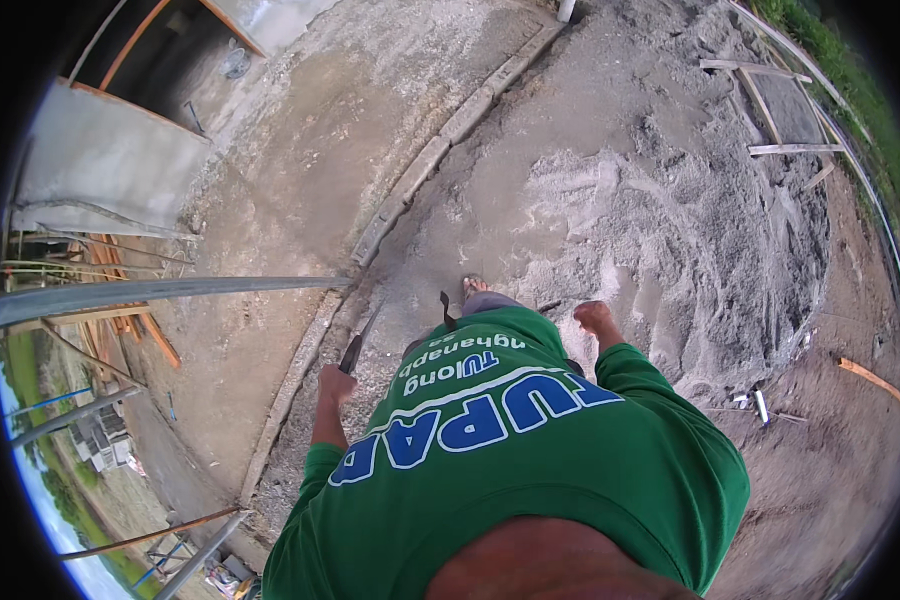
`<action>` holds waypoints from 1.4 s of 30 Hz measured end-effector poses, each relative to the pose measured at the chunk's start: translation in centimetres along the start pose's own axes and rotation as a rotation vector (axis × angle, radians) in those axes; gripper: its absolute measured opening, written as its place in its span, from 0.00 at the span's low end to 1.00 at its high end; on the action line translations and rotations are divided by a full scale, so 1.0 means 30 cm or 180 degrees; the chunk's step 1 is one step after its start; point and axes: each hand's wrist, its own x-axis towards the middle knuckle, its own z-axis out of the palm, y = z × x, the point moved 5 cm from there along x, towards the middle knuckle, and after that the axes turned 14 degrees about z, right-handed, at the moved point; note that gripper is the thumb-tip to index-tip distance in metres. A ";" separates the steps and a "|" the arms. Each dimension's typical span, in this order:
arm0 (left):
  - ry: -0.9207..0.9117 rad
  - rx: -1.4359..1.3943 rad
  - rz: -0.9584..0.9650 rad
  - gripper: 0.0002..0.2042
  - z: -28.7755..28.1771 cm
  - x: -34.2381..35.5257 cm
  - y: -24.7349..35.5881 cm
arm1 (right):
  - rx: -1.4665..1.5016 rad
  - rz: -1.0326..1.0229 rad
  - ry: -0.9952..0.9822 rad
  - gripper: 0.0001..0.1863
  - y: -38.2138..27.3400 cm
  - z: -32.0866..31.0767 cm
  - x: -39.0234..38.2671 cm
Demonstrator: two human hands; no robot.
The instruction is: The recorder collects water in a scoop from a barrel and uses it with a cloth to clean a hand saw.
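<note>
My left hand (336, 384) is closed round the dark handle of a tool with a narrow, blade-like end (351, 352); its exact kind is unclear. The tool points away from me, above the gravelly ground beside a low concrete curb (313, 335). On the other side of my body, my right hand (595, 318) has its fingers curled in, and whether anything is inside them is hidden. A small dark object (550, 305) shows just left of that hand. My foot (473, 286) is on the grey ground ahead, partly covered by my trouser leg.
A broad heap of grey sand or gravel (690, 250) spreads on my right, with a wooden frame (780, 150) at its far edge. Metal posts (170, 292) rise along the curb at left. Lumber (155, 335) lies beyond them, near a grey wall (110, 160).
</note>
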 end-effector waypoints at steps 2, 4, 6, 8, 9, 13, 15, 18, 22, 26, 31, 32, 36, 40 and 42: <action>-0.0172 -0.0077 0.0026 0.12 0.007 0.059 -0.138 | 0.0390 -0.0043 0.0357 0.14 -0.032 -0.243 0.150; -0.0229 -0.0356 -0.0431 0.11 0.065 0.092 -0.245 | 0.0457 -0.0448 0.0692 0.14 -0.124 -0.640 0.241; -0.0127 -0.0925 -0.0288 0.13 -0.151 0.225 0.014 | 0.1460 -0.0164 0.0744 0.14 -0.039 -0.804 0.390; -0.0130 -0.0567 -0.0397 0.14 -0.230 0.297 0.022 | 0.2341 -0.0055 0.0705 0.15 -0.058 -0.976 0.539; -0.0154 -0.0226 -0.0467 0.15 -0.254 0.350 0.009 | 0.2342 -0.0151 0.0931 0.15 -0.073 -1.085 0.583; -0.0236 0.0208 -0.0393 0.17 -0.214 0.666 -0.173 | 0.2814 -0.0037 0.0770 0.14 -0.193 -1.315 0.801; -0.0359 0.0089 -0.0001 0.17 -0.374 0.871 -0.034 | 0.1287 -0.0428 0.1113 0.14 -0.180 -1.229 0.946; -0.0937 0.0317 -0.0059 0.14 -0.458 1.146 -0.129 | 0.1928 0.0095 -0.0136 0.19 -0.251 -1.305 1.054; -0.0485 -0.0331 -0.0485 0.13 -0.723 1.598 -0.121 | 0.1506 -0.0291 -0.0103 0.14 -0.229 -1.381 1.252; 0.0140 -0.0411 -0.0271 0.21 -1.131 2.043 0.161 | 0.1788 0.0481 -0.0557 0.15 -0.123 -1.408 1.521; 0.0700 -0.0658 -0.0412 0.22 -1.441 2.654 0.353 | 0.2407 0.0485 -0.0506 0.13 -0.029 -1.493 2.102; 0.0557 -0.1023 -0.0494 0.21 -1.415 2.825 0.353 | 0.2578 0.0624 -0.0124 0.13 0.054 -1.355 2.302; 0.0002 -0.0170 -0.0301 0.19 -1.404 3.416 0.352 | 0.0329 0.0921 0.0008 0.14 0.014 -1.635 2.941; -0.0555 0.0058 -0.0342 0.23 -1.666 3.804 0.524 | 0.2922 0.0112 0.1449 0.06 -0.110 -2.417 3.334; -0.0642 0.0141 -0.0394 0.24 -1.722 3.990 0.477 | 0.3335 -0.0401 0.1375 0.10 -0.171 -2.959 3.401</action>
